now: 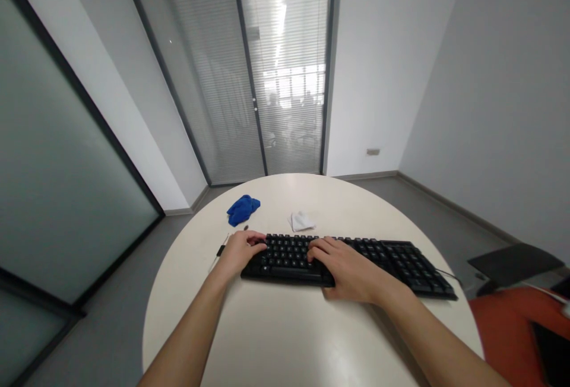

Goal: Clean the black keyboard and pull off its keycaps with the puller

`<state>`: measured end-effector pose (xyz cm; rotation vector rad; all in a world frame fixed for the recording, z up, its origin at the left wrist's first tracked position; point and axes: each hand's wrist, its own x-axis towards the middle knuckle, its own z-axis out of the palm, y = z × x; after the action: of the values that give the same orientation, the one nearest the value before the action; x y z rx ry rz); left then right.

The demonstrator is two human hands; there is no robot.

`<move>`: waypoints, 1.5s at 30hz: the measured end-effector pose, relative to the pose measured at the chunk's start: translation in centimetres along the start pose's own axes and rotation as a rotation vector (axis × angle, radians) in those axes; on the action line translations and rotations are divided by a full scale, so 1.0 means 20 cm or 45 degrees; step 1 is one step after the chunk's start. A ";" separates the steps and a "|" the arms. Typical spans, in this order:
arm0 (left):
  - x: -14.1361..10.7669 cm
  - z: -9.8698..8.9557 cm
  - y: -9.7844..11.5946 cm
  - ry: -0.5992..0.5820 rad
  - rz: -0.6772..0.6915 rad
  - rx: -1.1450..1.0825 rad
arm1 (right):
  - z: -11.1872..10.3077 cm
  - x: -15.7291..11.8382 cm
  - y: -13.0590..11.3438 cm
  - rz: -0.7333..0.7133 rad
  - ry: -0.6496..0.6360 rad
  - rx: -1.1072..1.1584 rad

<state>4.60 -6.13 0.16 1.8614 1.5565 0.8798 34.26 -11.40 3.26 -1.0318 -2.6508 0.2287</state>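
A black keyboard lies across the round, pale table. At its left end, my left hand has its thumb and fingers closed on the edge and corner keys. My right hand reaches over the middle of the keyboard, fingers curled on the keys and thumb at the front edge, so the hand grips it. Behind the keyboard lie a crumpled blue cloth on the left and a white folded wipe near the middle.
A thin tool with a black part lies beside my left hand, with a small dark object behind it. A cable leaves the keyboard's right side. An orange chair and a dark chair stand at the right.
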 end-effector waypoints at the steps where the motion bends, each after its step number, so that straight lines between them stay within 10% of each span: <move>1: 0.00 -0.01 0.00 -0.020 0.011 0.005 | 0.00 0.00 0.00 -0.001 0.000 0.007; 45: -0.08 -0.07 0.10 -0.297 0.167 0.510 | 0.00 -0.01 0.06 0.058 -0.051 0.126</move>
<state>4.53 -8.13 2.44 2.2738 1.5597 0.3993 35.11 -10.61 2.91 -1.0673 -2.6242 0.3898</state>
